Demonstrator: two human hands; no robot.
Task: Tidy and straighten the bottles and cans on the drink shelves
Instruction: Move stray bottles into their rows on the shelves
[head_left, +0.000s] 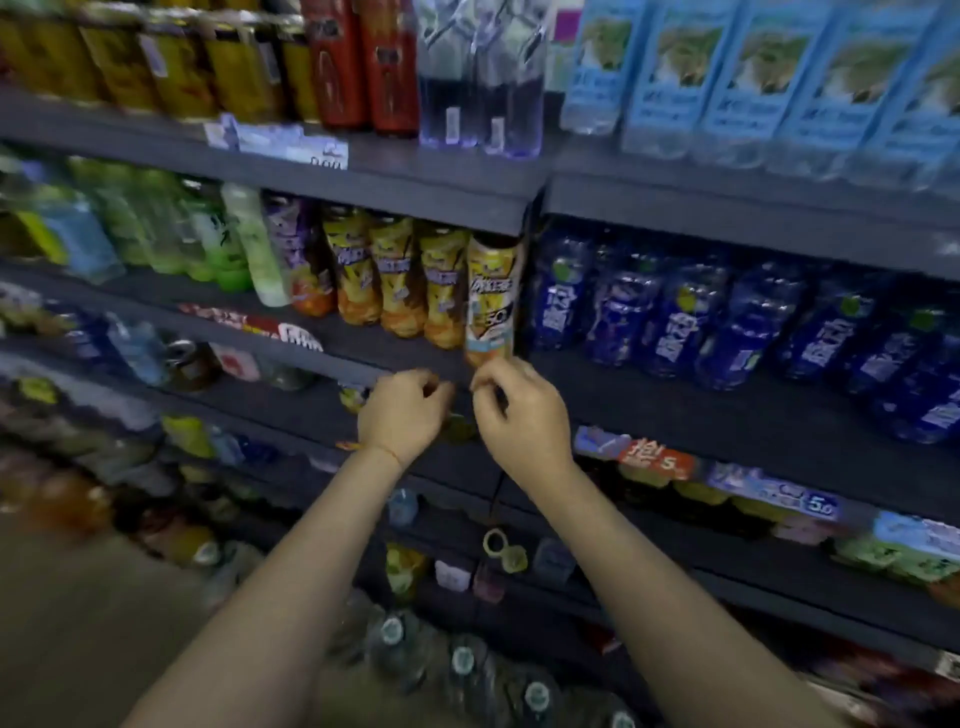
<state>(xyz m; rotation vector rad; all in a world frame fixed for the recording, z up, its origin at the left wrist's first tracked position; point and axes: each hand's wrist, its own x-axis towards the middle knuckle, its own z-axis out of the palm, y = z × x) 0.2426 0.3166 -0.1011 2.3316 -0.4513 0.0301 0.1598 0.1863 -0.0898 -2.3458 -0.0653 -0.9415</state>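
A row of yellow-orange drink bottles (395, 280) stands on the middle shelf (415, 364). The rightmost one, an orange bottle with a pale label (491, 296), stands upright at the shelf's right end, forward of its neighbours. My right hand (524, 415) hovers just below that bottle's base, fingers loosely curled, fingertips close to the bottle, and nothing shows between them. My left hand (402, 413) is beside it at the shelf's front edge, also loosely curled and holding nothing. The picture is blurred.
Green bottles (208, 239) fill the shelf's left part. Blue water bottles (727, 322) stand in the bay to the right, pale blue ones (779, 78) above them. Yellow cans (171, 62) and red bottles (363, 62) sit on the top shelf. Lower shelves hold more drinks, with price tags (654, 460) along the edges.
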